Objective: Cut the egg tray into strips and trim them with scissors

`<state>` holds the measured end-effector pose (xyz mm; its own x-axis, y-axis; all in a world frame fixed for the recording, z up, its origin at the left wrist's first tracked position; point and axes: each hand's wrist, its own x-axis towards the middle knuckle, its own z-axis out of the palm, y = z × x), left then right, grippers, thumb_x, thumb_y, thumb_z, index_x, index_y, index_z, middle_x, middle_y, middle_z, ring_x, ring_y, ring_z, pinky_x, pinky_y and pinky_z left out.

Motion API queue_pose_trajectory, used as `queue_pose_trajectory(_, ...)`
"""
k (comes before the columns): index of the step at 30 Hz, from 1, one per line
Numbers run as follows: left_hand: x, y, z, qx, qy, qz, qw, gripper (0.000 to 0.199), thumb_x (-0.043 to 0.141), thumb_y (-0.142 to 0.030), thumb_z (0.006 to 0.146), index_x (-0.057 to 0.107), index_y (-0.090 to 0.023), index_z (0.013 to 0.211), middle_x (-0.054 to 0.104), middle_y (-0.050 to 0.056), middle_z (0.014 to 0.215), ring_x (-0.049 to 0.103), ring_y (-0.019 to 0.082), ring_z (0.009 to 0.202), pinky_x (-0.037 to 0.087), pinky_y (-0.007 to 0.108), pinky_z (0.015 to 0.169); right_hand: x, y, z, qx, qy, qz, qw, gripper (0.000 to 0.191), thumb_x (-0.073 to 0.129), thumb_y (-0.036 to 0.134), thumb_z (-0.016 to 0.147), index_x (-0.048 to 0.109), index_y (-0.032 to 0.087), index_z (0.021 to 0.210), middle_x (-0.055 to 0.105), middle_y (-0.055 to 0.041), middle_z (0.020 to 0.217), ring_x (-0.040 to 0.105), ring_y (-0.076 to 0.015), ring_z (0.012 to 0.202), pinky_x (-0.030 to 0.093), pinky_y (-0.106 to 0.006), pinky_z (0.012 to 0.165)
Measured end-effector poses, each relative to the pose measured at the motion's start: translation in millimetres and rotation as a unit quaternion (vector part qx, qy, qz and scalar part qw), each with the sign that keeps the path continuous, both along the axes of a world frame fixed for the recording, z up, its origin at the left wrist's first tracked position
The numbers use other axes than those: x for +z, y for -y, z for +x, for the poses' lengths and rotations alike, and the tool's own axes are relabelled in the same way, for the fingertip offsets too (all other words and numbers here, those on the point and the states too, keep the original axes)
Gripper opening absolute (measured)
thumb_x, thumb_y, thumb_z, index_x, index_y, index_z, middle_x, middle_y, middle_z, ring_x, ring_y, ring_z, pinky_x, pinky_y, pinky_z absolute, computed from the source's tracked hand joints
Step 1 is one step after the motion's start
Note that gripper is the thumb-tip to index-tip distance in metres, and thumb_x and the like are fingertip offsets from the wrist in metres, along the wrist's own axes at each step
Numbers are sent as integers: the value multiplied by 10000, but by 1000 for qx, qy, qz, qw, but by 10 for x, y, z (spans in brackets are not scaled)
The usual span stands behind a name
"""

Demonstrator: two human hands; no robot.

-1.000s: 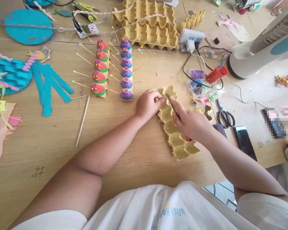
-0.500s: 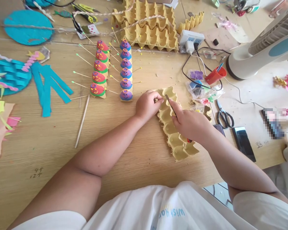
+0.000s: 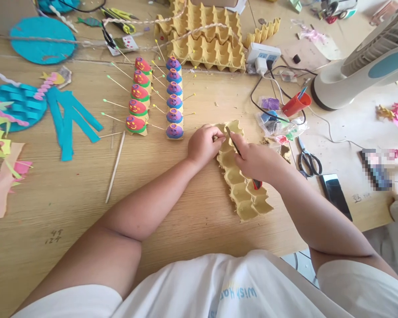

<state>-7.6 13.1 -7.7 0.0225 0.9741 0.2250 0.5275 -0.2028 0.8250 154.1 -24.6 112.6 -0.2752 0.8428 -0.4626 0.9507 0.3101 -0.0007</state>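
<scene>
A yellow egg-carton piece [image 3: 239, 191] with two rows of cups lies on the wooden table in front of me. My left hand [image 3: 204, 145] pinches its far left edge, fingertips partly hidden. Closed round a craft knife [image 3: 232, 139], my right hand [image 3: 257, 160] rests over the carton's right side. The blade touches the carton near its far end, a short way right of my left fingertips. A red part of the knife's handle shows below my right hand.
Red-green [image 3: 135, 124] and purple-blue [image 3: 174, 130] painted carton rows stand ahead to the left. Scissors [image 3: 308, 162], a phone [image 3: 335, 196], a red cup [image 3: 296, 104] and a white fan [image 3: 331, 90] are to the right. More egg cartons [image 3: 207, 52] lie at the back.
My right hand has shifted slightly left with the knife, and more of the red handle shows. My left hand keeps its place on the carton.
</scene>
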Motion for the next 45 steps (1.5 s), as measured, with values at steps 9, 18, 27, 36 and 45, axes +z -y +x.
queue_pose_trajectory(9,0,14,8,10,-10,-6,1000,53,740,-195,865,735,-221,819,776,35,970,677,196,896,504,333,809,-154,35,441,-94,-274,32,957,698,457,400,1027,305,284,1698,780,-59,1037,673,-218,770,539,-353,745)
queue_pose_trajectory(18,-1,25,7,14,-11,0,1000,67,746,-200,860,716,-226,806,762,25,932,666,191,874,518,329,811,29,472,428,-83,-142,22,986,668,447,402,1049,351,301,1702,795,-44,904,716,-237,711,470,-300,643)
queue_pose_trajectory(27,54,50,3,13,-16,1,1000,62,729,-208,875,716,-226,817,758,23,919,643,183,838,517,328,802,83,573,416,-39,-58,-20,997,667,397,376,1074,299,258,1722,815,-51,900,753,-250,776,402,-280,621)
queue_pose_trajectory(36,207,188,35,-36,-67,67,995,71,691,-283,930,745,-243,905,782,42,1019,678,240,1042,508,402,1022,-74,521,382,-46,-57,29,997,684,397,363,1064,300,236,1729,781,-38,786,645,-205,570,299,-268,534)
queue_pose_trajectory(45,99,142,20,-61,-72,27,995,71,766,-316,899,809,-264,877,825,32,991,713,218,886,548,373,847,-35,482,455,-114,-152,30,981,685,410,395,1068,267,299,1731,823,-76,1055,751,-253,787,476,-295,652)
